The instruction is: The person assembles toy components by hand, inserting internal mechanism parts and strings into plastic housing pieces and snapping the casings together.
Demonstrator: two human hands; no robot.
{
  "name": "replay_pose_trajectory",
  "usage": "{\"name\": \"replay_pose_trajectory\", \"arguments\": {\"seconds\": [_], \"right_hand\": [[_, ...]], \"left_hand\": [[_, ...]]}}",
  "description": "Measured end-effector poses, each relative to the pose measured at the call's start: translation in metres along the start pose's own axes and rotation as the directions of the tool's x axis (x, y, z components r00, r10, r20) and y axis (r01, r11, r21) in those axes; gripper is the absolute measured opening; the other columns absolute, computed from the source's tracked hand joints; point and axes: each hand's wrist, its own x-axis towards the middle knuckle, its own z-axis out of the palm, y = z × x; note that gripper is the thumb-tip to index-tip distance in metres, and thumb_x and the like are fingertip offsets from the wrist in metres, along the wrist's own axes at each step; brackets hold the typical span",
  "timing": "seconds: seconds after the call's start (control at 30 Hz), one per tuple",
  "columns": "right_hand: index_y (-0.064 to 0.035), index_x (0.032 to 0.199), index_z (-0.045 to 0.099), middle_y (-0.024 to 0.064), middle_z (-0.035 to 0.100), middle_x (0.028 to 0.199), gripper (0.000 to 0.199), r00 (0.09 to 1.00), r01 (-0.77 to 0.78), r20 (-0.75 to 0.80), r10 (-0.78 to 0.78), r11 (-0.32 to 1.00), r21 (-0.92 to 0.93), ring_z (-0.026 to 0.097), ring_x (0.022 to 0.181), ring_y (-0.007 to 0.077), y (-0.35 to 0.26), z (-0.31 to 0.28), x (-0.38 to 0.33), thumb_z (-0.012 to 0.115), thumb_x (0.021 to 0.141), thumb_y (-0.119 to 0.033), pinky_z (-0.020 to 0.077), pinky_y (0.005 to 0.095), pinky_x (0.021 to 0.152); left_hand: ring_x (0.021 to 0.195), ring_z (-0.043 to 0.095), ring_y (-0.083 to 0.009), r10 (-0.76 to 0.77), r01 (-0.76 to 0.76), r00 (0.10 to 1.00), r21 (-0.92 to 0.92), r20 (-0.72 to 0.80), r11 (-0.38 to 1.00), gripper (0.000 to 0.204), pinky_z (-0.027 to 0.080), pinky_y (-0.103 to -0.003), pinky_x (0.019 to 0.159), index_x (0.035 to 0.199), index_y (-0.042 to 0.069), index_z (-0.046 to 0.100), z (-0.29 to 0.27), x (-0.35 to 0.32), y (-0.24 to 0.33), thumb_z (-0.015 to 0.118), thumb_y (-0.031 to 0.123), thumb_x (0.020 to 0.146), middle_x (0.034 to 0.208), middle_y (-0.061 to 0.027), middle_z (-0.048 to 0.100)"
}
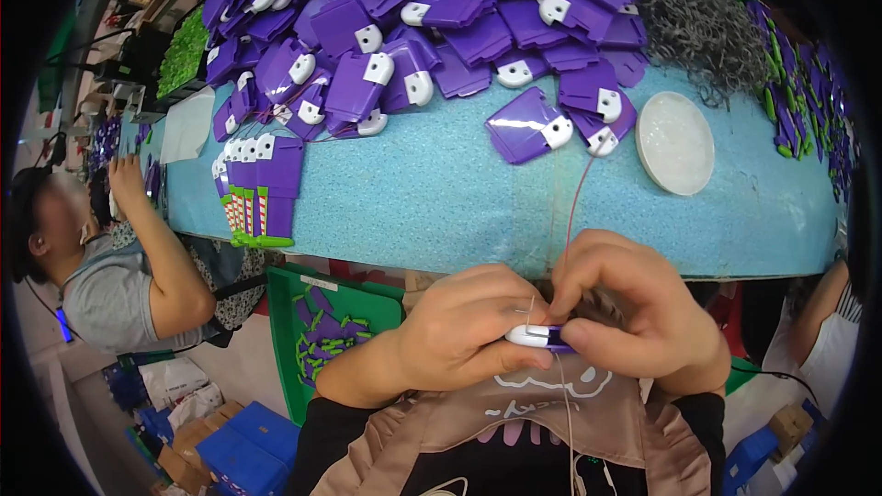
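Held in front of my apron is a small purple-and-white plastic part [529, 336], seen edge-on. My left hand [469, 331] is closed around its white end. A thin bent metal wire [532, 308] sticks up from that end beside my fingers. My right hand [638, 308] is closed at the purple end, its thumb pressing there and its index finger curled above. A thin red wire [576, 197] runs from the purple pieces on the table down to my right fingers; where it ends is hidden. A pale cord [567, 413] hangs below the part.
Purple pieces with white ends [441, 18] are heaped at the table's far side. Several assembled ones stand in a row [262, 188] at left. A round white dish [676, 143] and grey tangled wires [703, 28] lie right. A green bin [285, 349] sits below; a co-worker [138, 285] sits left.
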Motion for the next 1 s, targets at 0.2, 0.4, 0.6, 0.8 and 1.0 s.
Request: {"name": "replay_pose_trajectory", "arguments": {"seconds": [0.2, 0.4, 0.6, 0.8, 1.0], "right_hand": [[-0.0043, 0.08, 0.053, 0.0078, 0.056, 0.075, 0.02, 0.974, -0.131, 0.163, 0.156, 0.98, -0.152, 0.056, 0.067, 0.022, -0.013, -0.013, 0.01, 0.066, 0.066, -0.011, 0.0438, 0.0301, 0.059], [-0.0042, 0.09, 0.055, 0.0087, 0.057, 0.082, 0.036, 1.0, 0.008, 0.026, -0.01, 0.998, 0.063, 0.056, 0.073, 0.0264, 0.008, -0.001, 0.002, 0.072, 0.063, -0.02, 0.0439, 0.0331, 0.066], [-0.0057, 0.089, 0.06, 0.0072, 0.057, 0.079, 0.035, 0.95, 0.237, -0.038, -0.311, 0.79, -0.565, 0.056, 0.074, 0.0251, 0.024, 0.009, -0.01, 0.07, 0.057, -0.016, 0.0416, 0.0363, 0.067], [-0.0046, 0.096, 0.057, 0.0056, 0.059, 0.077, 0.044, 0.897, 0.169, -0.207, -0.39, 0.736, -0.655, 0.057, 0.065, 0.0231, 0.017, 0.014, -0.013, 0.077, 0.058, -0.015, 0.0422, 0.032, 0.059], [-0.0025, 0.109, 0.05, 0.0048, 0.058, 0.07, 0.062, 0.937, 0.129, -0.27, -0.22, 0.94, -0.317, 0.056, 0.061, 0.0195, 0.009, 0.018, 0.003, 0.081, 0.059, -0.021, 0.0417, 0.0291, 0.057]], "left_hand": [[0.069, 0.056, -0.0269, 0.04, -0.046, 0.993, 0.046, 0.109, 0.998, 0.029, 0.044, -0.033, 0.059, 0.087, -0.001, 0.06, 0.008, 0.003, -0.002, 0.071, 0.02, 0.071, 0.08, -0.0111, 0.057], [0.078, 0.056, -0.0254, 0.166, -0.165, 0.986, 0.011, -0.018, 0.986, 0.035, 0.045, -0.033, 0.069, 0.097, 0.0, 0.062, -0.006, 0.004, 0.003, 0.068, 0.026, 0.074, 0.094, -0.011, 0.06], [0.087, 0.056, -0.026, 0.135, -0.149, 0.982, -0.099, -0.134, 0.984, 0.035, 0.044, -0.035, 0.077, 0.099, 0.002, 0.063, -0.005, 0.005, 0.0, 0.067, 0.028, 0.075, 0.099, -0.0106, 0.061], [0.106, 0.048, -0.0248, -0.282, 0.127, 0.942, -0.582, -0.184, 0.803, 0.029, 0.04, -0.035, 0.09, 0.105, -0.001, 0.057, 0.01, -0.006, -0.011, 0.059, 0.019, 0.084, 0.119, -0.0173, 0.045], [0.103, 0.049, -0.0176, -0.473, 0.087, 0.871, -0.908, -0.13, 0.41, 0.03, 0.041, -0.032, 0.087, 0.109, -0.002, 0.051, 0.016, -0.004, -0.003, 0.049, 0.022, 0.091, 0.111, -0.0104, 0.049]]}}
